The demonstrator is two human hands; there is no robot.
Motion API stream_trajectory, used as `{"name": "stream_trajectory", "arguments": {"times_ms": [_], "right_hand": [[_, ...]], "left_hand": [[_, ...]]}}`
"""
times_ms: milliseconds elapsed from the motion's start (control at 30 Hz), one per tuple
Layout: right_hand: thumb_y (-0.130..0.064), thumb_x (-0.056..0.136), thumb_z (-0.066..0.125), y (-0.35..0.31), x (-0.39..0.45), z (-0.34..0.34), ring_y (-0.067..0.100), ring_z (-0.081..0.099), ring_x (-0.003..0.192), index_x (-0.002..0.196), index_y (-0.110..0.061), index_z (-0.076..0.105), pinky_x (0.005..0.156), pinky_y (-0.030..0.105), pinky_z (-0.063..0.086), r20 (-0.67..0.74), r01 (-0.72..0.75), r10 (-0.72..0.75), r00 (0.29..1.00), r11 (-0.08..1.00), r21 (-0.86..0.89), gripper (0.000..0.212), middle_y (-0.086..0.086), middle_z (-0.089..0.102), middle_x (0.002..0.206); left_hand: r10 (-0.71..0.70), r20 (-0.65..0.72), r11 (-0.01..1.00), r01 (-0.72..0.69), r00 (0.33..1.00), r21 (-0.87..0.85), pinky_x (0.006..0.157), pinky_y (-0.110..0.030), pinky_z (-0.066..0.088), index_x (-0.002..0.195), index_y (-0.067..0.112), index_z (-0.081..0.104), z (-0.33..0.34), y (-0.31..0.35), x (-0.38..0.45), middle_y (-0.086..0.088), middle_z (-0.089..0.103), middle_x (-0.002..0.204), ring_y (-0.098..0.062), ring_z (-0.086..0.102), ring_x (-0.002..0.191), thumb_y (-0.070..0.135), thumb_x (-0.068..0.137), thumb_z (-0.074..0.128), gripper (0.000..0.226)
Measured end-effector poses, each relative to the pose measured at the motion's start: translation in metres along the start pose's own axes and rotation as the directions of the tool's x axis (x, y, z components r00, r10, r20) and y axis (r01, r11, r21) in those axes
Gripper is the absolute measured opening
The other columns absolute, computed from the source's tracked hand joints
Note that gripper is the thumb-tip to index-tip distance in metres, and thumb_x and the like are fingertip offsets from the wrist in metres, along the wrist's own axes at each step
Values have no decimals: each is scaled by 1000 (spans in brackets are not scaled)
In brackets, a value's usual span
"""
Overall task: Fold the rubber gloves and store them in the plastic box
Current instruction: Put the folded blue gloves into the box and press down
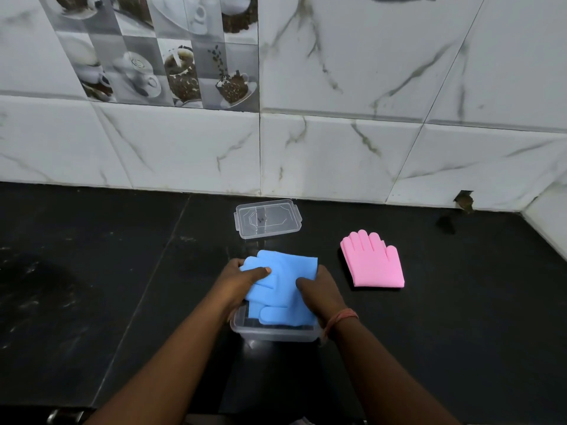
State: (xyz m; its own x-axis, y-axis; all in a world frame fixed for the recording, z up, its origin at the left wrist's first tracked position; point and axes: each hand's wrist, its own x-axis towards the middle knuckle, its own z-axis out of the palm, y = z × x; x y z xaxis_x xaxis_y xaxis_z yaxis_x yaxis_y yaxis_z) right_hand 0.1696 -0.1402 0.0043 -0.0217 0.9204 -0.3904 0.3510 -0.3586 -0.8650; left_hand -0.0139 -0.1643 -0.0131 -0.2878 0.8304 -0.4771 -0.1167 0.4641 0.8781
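1. Both hands are on the blue glove [280,282], folded and sitting atop the open plastic box [274,331] at the near edge of the table [122,271].
2. The left hand [242,282] grips its left edge, thumb on top; the right hand [320,291] pinches the right edge.
3. The glove's long axis runs away from the person, matching the box below: the move looks to be straight down.
4. The pink glove [374,265], folded, lies to the right, nearer the right hand.
5. The lid [267,218] rests beyond the box.
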Motion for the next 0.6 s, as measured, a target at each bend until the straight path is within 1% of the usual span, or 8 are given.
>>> {"name": "stream_trajectory", "arguments": {"times_ms": [100,233,300,367,433,467,533,600], "right_hand": [[-10,79,58,-9,17,-6,22,65,99,116,-12,58,90,40,54,0,28,-28,1000,999,17,37,8,67,113],[-12,72,55,-16,31,-11,22,65,101,119,-13,60,93,43,55,17,46,-45,999,999,-21,47,6,68,115],[-14,67,51,-16,25,-9,23,66,100,119,-13,62,93,41,55,23,5,-4,1000,999,-54,53,7,69,116],[-10,72,50,-17,17,-8,23,64,99,120,-9,61,88,33,53,28,-35,38,999,994,-101,49,8,68,116],[-5,81,50,-17,11,-8,24,61,100,122,-5,58,83,28,47,26,-62,67,997,985,-164,42,8,64,117],[-5,83,50,-17,10,-7,25,60,103,123,-4,56,83,28,45,25,-70,76,997,981,-182,41,8,61,116],[-5,84,49,-18,11,-4,26,59,105,125,-3,53,83,28,44,22,-76,82,996,977,-201,41,9,59,119],[-6,83,48,-14,14,1,26,60,105,126,-3,51,82,28,46,17,-92,98,995,972,-216,43,13,59,123]], "left_hand": [[121,-3,991,-120,993,65,92,-52,61,115,16,63,8,12,4,-10,76,109,-28,75,100,26,73,88,50],[175,-16,972,-170,984,161,95,-49,58,121,18,59,17,24,10,-6,71,116,-25,71,106,30,65,86,64],[184,-33,944,-167,982,285,94,-43,57,122,16,58,18,24,11,-5,69,115,-23,68,105,24,71,86,58],[171,-44,885,-133,984,447,90,-41,57,118,17,61,17,23,10,-3,71,112,-22,69,101,30,68,85,57],[153,-48,775,-90,987,625,90,-41,57,115,20,62,17,23,7,-1,72,111,-22,70,101,43,61,81,61],[144,-68,700,-53,987,712,93,-41,54,117,22,60,18,23,6,0,70,114,-25,67,107,47,64,80,62],[155,-132,482,41,979,875,101,-44,42,124,28,56,20,25,1,-2,65,126,-30,57,123,56,72,76,63],[200,-152,293,89,968,952,104,-46,35,129,32,58,22,28,-5,-6,56,138,-33,45,131,62,73,74,66]]}}
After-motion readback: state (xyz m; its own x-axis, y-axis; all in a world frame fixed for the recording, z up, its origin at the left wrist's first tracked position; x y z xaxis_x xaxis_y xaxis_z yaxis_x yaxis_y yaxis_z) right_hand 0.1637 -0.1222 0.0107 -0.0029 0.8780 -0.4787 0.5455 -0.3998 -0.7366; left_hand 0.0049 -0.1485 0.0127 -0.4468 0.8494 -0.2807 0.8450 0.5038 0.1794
